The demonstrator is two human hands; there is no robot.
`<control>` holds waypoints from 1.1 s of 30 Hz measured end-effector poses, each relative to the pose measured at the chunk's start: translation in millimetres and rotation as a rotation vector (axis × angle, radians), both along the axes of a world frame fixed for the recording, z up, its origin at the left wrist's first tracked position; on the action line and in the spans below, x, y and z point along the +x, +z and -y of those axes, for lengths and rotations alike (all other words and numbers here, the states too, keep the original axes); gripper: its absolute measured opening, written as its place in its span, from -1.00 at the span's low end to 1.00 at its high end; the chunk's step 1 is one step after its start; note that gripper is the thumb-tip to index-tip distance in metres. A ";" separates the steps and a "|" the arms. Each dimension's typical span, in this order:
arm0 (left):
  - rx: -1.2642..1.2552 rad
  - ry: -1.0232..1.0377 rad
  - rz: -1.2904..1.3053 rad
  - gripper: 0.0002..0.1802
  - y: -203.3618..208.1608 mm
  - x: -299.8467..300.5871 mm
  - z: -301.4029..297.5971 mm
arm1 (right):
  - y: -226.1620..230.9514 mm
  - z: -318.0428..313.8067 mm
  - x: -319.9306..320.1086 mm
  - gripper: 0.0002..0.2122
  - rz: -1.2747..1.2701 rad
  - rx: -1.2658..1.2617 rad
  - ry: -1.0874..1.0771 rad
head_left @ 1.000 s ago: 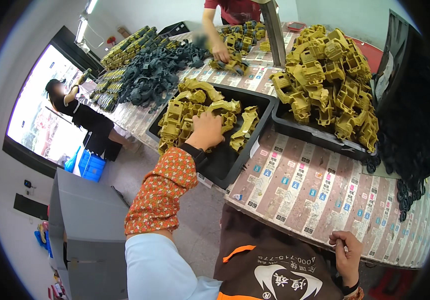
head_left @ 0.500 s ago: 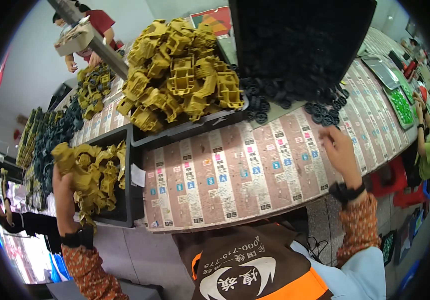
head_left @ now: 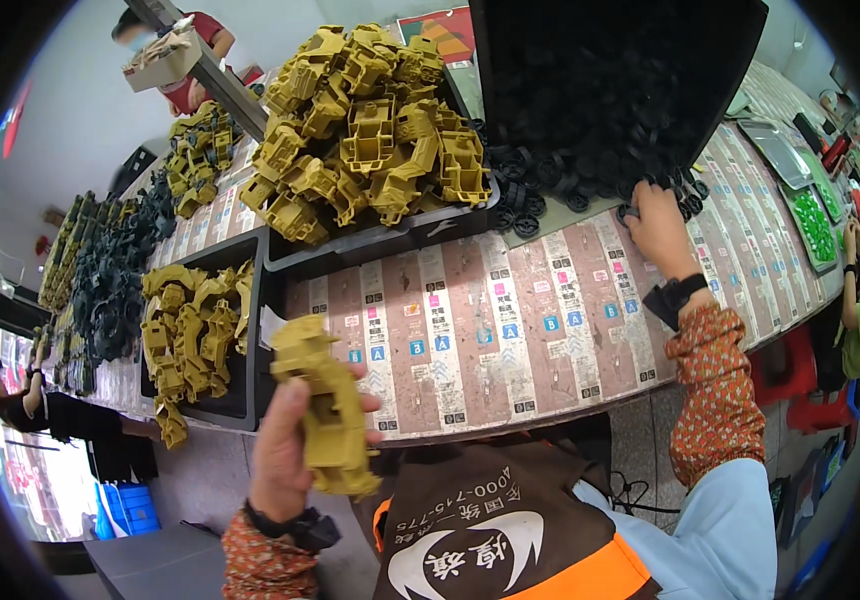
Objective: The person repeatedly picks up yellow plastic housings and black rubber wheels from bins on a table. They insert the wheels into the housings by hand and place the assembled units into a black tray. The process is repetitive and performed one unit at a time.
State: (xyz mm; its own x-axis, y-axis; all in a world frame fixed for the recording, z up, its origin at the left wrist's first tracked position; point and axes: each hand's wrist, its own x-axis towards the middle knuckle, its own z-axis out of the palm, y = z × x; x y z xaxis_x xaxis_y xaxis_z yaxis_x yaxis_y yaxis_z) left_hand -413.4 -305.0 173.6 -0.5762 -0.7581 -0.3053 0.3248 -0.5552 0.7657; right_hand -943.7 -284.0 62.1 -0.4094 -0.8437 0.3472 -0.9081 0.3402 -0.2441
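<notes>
My left hand (head_left: 285, 450) is closed around a mustard-yellow moulded plastic vehicle body (head_left: 335, 432), held upright near the table's front edge, with its hollow frame facing my right. At the pile of small black wheels (head_left: 525, 207), my right hand (head_left: 658, 235) has its fingers curled down, with a dark wheel at the fingertips. Part of that grip is hidden behind the fingers. Left of the middle, a black crate (head_left: 250, 385) holds several more yellow bodies (head_left: 193, 340). A larger heap of yellow bodies (head_left: 365, 130) rises from a grey bin (head_left: 380, 248) behind it.
A big black container (head_left: 610, 90) stands tilted over the wheels. The patterned tabletop (head_left: 470, 350) stretches right toward a tray of green parts (head_left: 810, 225). Dark and yellow parts (head_left: 115, 270) are heaped at far left. Co-workers stand at far left, back left and right.
My left hand has brought a yellow body from the crate across to the front of me. My right hand has moved forward from above the table onto the black wheels.
</notes>
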 end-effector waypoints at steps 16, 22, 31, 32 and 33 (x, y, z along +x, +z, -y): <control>0.107 -0.042 -0.023 -0.42 -62.5 -84.8 -36.3 | 47.8 -51.6 248.2 -0.68 1.421 0.009 0.467; 0.091 -0.014 -0.010 -0.34 -69.5 -85.7 -48.7 | 49.8 -47.5 266.4 -0.70 1.481 -0.012 0.433; -0.052 0.020 0.078 -0.29 -88.2 -88.3 -55.6 | 39.5 -56.6 268.1 -0.63 1.308 -0.018 0.443; -0.059 0.024 0.079 -0.28 -91.0 -88.9 -55.7 | 37.7 -57.9 268.9 -0.62 1.276 -0.047 0.448; -0.067 0.032 0.074 -0.29 -90.1 -90.9 -55.8 | 34.4 -59.6 270.5 -0.61 1.244 -0.077 0.453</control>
State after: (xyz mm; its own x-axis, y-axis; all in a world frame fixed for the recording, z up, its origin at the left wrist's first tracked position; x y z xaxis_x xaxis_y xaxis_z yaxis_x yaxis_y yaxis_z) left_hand -504.3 -249.2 83.6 -0.5294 -0.7958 -0.2940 0.2825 -0.4922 0.8234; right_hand -673.2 -224.5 96.5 -0.1766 -0.9843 0.0007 -0.0953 0.0164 -0.9953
